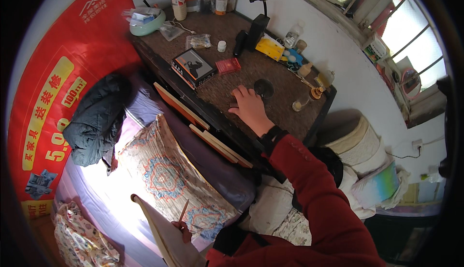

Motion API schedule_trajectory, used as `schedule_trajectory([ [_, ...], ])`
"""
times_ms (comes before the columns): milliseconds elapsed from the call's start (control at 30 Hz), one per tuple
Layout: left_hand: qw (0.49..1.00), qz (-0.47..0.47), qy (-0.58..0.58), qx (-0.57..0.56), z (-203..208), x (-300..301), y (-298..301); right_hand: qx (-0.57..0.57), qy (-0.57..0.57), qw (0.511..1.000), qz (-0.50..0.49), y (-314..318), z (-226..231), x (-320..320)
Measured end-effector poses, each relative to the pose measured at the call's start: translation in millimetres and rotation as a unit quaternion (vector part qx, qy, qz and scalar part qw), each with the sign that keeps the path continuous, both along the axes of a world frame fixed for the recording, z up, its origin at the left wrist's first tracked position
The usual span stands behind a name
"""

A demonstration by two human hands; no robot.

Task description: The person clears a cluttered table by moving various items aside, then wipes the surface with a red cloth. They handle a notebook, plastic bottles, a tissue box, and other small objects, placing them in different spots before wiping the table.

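Observation:
My right hand [250, 108] reaches over the dark brown tabletop [212, 93] with its fingers apart. Beside its knuckles is a dark round dish [264, 89]. Something small and dark lies by its fingertips, too small to name. Low in the view, my left hand [183, 231] is closed around a pencil [183, 211] pointing upward. That hand is at the edge of a pale, pad-like sheet [166, 235], which stands tilted with a curled top corner. Most of the left hand is hidden behind this sheet. Nearest the right hand on the far side are a red packet [227, 65] and a black box [194, 68].
A black lamp-like stand [257, 30], yellow packet [269, 48], white jar [222, 46], bottles [179, 2] and a green bowl [145, 23] crowd the table's back. Partly open drawers [181, 106] face a bed with a patterned pillow [164, 180] and dark jacket [99, 117].

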State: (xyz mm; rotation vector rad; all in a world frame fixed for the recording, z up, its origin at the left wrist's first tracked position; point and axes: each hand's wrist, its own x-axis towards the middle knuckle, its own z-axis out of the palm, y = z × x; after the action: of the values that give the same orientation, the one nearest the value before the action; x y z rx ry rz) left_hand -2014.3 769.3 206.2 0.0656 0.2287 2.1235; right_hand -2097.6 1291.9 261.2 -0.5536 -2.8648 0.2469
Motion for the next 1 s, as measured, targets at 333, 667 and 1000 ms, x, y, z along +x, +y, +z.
schedule_trajectory([
  [333, 1.000, 0.021, -0.006, -0.001, -16.2, 7.4, -12.4, -0.055, -0.010, 0.982, -0.181, 52.8, -6.3, -16.2],
  [667, 0.998, -0.031, -0.057, -0.002, -9.9, -14.2, -14.3, -0.034, 0.047, 0.996, -0.067, -27.9, 5.5, 145.2],
  [1000, 0.997, -0.053, -0.042, -0.029, -11.5, -11.9, 16.4, -0.043, 0.014, 0.993, -0.113, 29.7, -59.8, 129.0],
])
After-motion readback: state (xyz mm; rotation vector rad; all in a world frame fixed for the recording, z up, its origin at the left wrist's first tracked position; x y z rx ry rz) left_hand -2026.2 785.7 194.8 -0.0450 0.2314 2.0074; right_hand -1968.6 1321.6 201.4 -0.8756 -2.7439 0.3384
